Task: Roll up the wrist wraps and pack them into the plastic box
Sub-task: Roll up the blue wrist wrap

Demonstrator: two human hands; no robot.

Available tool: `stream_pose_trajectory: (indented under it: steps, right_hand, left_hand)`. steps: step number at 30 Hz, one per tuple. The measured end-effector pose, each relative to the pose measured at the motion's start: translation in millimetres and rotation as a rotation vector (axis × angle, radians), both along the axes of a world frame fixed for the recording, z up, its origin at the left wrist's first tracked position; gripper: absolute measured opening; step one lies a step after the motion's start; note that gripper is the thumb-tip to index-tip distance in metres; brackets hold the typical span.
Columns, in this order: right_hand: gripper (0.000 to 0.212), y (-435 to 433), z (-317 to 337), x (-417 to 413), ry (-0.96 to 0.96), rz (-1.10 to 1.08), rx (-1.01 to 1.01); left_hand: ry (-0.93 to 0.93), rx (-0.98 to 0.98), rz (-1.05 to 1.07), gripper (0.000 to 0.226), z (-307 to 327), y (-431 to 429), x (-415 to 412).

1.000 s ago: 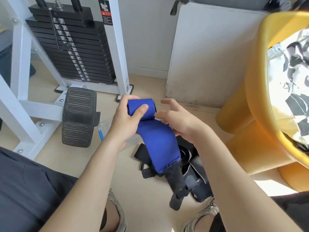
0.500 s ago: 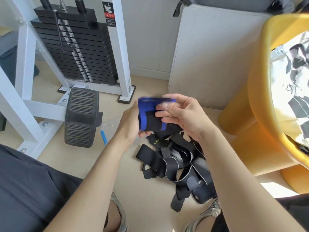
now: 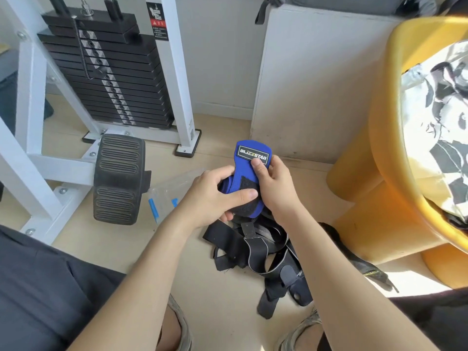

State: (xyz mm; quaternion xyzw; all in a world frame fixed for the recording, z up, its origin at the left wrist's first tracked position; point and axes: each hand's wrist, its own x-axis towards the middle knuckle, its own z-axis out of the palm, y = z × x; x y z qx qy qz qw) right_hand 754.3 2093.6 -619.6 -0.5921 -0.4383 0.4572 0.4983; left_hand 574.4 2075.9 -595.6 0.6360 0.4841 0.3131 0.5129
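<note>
- Plastic box [image 3: 172, 193]: clear, w/ blue clips, lying on the floor [image 3: 228, 312] just left of the hands; partly hidden behind the left hand. Contents not readable thru the glare.
- Yellow tub [image 3: 395, 122] at right, rounded moulded plastic, holding black-and-white patterned cloth [image 3: 440, 117]; tub running out of frame top and right.
- Blue wrist wrap [image 3: 249, 168]: being held in mid-air betw. both hands, above the floor pile. Rolled body sitting in the palms; flat tab end sticking up w/ a stitched label patch. Black hook-and-loop strip showing on the roll.
- Left hand [image 3: 215, 198]: grip curled round the roll from the left, thumb pressing across the black strip.
- Right hand [image 3: 276, 188]: grip closed on the wrap from the right, thumb tip resting on the label's lower edge.
- Pile of black straps [image 3: 260, 252] lying tangled on the floor under the hands; individual pieces hard to separate, some w/ grey edging.
- Weight stack [image 3: 109, 72] and ribbed rubber foot pad [image 3: 117, 178] at left, on a white steel frame.
</note>
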Motion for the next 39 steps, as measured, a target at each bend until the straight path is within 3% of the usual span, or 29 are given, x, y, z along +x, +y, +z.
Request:
stream_pose_trajectory:
  steps: [6, 12, 17, 21, 26, 30, 32, 36, 39]
  right_hand:
    - [0.032, 3, -6, -11, 0.139, 0.002, -0.171]
    - [0.027, 2, -1, -16, 0.074, -0.106, -0.148]
    - [0.026, 4, 13, -12, 0.141, -0.120, -0.058]
    - [0.026, 7, 23, -12, 0.190, -0.062, -0.117]
    - [0.028, 7, 20, -12, 0.063, -0.112, -0.119]
    - [0.022, 4, 15, -13, -0.027, -0.176, -0.003]
    - [0.020, 0, 16, -17, -0.137, -0.207, 0.088]
    - [0.020, -9, 24, -24, -0.318, -0.196, 0.268]
    - [0.019, -17, 31, -28, -0.487, -0.052, 0.439]
  left_hand:
    - [0.107, 0.011, 0.057, 0.053, 9, 2, -4]
    - [0.300, 0.143, -0.012, 0.040, 9, -6, 7]
    - [0.153, 0.179, -0.027, 0.026, 14, -9, 13]
    - [0.102, 0.210, 0.015, 0.018, 13, -10, 15]
    - [0.138, 0.232, 0.021, 0.048, 5, -11, 20]
    - [0.078, 0.133, 0.027, 0.080, 6, -7, 14]
    - [0.045, 0.057, 0.069, 0.074, 9, -4, 11]
    - [0.003, -0.167, 0.148, 0.041, 17, -6, 16]
    - [-0.147, -0.389, 0.169, 0.046, 19, -4, 13]
